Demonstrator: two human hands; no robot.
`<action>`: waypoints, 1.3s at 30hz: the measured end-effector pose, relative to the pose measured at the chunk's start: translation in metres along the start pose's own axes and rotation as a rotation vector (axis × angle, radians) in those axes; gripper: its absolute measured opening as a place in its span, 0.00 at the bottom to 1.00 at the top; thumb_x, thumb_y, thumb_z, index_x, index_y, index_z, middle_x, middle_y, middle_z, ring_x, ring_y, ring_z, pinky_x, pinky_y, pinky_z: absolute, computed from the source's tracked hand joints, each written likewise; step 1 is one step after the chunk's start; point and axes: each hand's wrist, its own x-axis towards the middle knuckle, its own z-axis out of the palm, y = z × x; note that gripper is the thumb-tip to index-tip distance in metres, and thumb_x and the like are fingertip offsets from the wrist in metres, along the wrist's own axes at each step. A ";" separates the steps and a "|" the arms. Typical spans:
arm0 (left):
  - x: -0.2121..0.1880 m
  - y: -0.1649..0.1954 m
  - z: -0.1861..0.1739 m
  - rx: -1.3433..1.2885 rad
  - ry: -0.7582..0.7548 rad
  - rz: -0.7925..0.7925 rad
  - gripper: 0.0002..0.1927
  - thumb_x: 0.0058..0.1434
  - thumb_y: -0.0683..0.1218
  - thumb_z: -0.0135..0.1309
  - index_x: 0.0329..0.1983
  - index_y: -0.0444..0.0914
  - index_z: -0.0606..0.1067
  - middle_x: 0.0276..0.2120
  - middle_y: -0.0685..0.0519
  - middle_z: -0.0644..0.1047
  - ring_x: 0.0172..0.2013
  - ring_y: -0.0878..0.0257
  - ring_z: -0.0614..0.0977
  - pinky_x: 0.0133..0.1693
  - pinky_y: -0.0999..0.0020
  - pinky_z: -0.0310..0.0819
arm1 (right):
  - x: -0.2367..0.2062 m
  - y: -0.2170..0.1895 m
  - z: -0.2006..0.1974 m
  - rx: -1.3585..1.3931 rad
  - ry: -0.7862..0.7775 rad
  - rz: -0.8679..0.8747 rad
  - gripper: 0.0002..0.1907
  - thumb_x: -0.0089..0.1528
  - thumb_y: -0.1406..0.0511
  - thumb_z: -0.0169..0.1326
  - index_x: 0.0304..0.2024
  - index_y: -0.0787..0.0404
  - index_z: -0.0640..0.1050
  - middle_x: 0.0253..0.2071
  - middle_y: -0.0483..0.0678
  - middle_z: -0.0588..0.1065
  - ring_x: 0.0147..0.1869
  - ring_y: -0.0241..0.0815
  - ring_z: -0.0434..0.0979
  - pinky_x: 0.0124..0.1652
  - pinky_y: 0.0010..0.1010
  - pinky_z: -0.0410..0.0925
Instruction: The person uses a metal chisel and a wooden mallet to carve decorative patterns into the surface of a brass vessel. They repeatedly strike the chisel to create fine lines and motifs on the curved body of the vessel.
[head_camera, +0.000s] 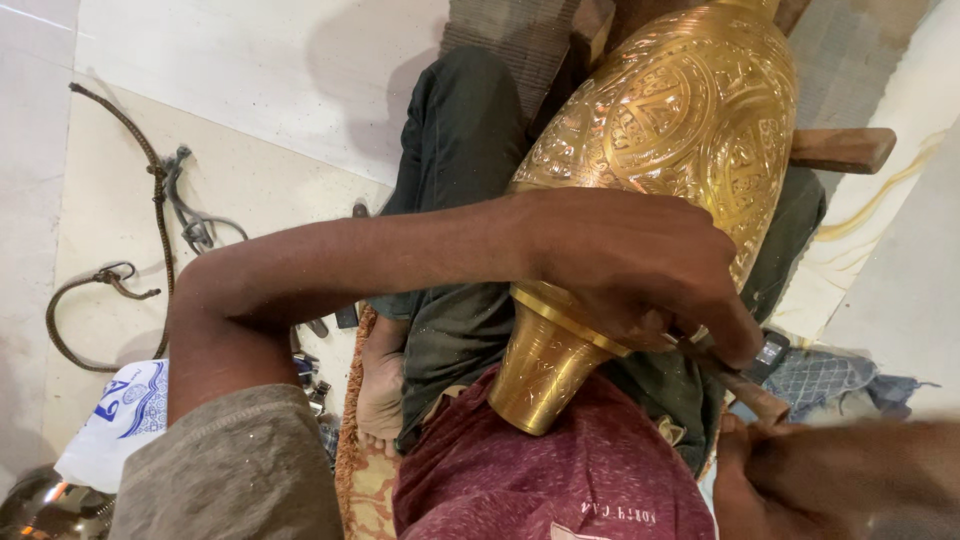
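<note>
a large engraved brass vase (660, 130) lies tilted across the person's lap, its flared foot (545, 375) near, against the maroon shirt (560, 480), its body running far and right; the left hand (640, 265) drapes over the vase's narrow waist, fingers curled and pinching a thin metal tool (715, 355); the right hand (830, 480), blurred at the near right, is closed around a wooden handle (755, 395); a rope (150, 190) lies on the floor at left.

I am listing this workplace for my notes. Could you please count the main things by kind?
Brass vase: 1
Hands (left hand, right hand): 2
Thin tool: 1
Wooden bar: 1
Twisted metal rod: 1
Total: 6
</note>
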 end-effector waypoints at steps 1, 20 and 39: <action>0.001 -0.001 0.001 -0.025 0.029 0.030 0.04 0.60 0.38 0.59 0.37 0.40 0.78 0.19 0.57 0.77 0.22 0.69 0.78 0.22 0.64 0.63 | 0.002 0.006 0.001 -0.051 -0.037 0.115 0.07 0.65 0.72 0.59 0.43 0.69 0.84 0.20 0.53 0.75 0.17 0.41 0.72 0.24 0.34 0.65; 0.004 -0.010 0.009 -0.102 0.090 0.110 0.02 0.63 0.39 0.59 0.38 0.40 0.79 0.20 0.58 0.78 0.22 0.71 0.79 0.20 0.69 0.64 | -0.001 0.041 0.017 -0.028 0.086 0.128 0.13 0.66 0.67 0.56 0.53 0.64 0.79 0.28 0.51 0.77 0.28 0.37 0.73 0.32 0.29 0.66; 0.002 -0.015 0.012 -0.082 0.107 0.121 0.04 0.66 0.40 0.58 0.41 0.43 0.80 0.25 0.60 0.80 0.26 0.72 0.80 0.25 0.68 0.67 | 0.000 0.058 0.020 -0.132 0.060 0.156 0.12 0.65 0.65 0.58 0.50 0.64 0.80 0.29 0.52 0.75 0.31 0.41 0.73 0.38 0.31 0.66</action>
